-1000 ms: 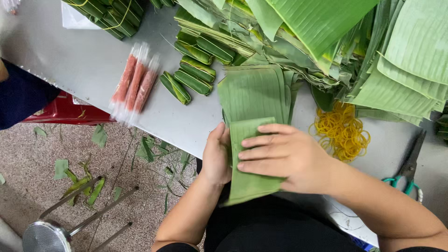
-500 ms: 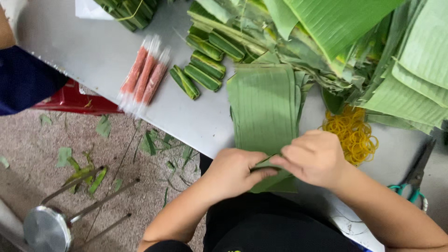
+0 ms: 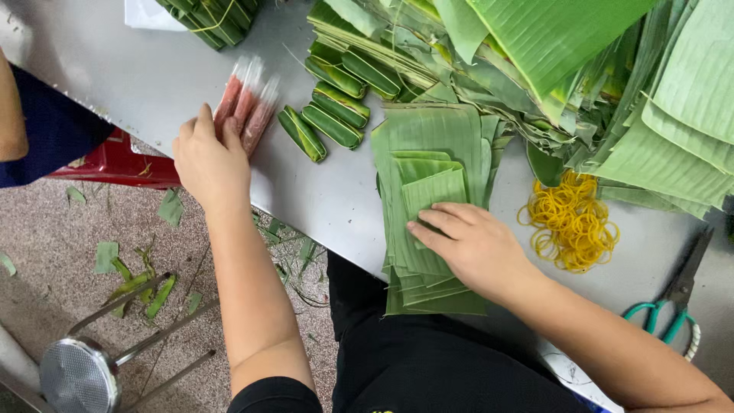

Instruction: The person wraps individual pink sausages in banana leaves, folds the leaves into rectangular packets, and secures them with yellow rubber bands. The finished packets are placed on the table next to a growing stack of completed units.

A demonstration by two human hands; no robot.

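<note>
The left hand [image 3: 205, 164] lies open on the worktop [image 3: 122, 84], fingers spread, with the tips touching the near ends of three pink sticks [image 3: 246, 103] in clear wrap. The right hand [image 3: 472, 243] is flat and open too, pressing down on a small leaf piece [image 3: 436, 187] that sits on top of the leaf stack [image 3: 428, 222]. It holds nothing; it just pins the leaves. The sticks lie left of the stack, and between them sit a few green rolled packets [image 3: 332, 107]. The sticks are close to the near edge of the worktop, so a quick grab could knock one onto the floor [image 3: 69, 252], where leaf scraps already lie. The wrap looks smooth, so a stick may slip out of the fingers. The leaf stack hangs over the near edge, and if the right hand lifts, the top leaves could slide off or shift out of line. To the right are yellow rubber bands [image 3: 569, 222] in a loose heap, and near them scissors [image 3: 673, 306] with green handles; a sweeping arm could scatter the bands. Big leaves [image 3: 612, 69] cover the far side, so what lies under them is hidden. The far ends of the sticks are blurry. A second person's arm [image 3: 11, 115] at the left is cut off, and so is a metal stool [image 3: 80, 375] on the floor.
</note>
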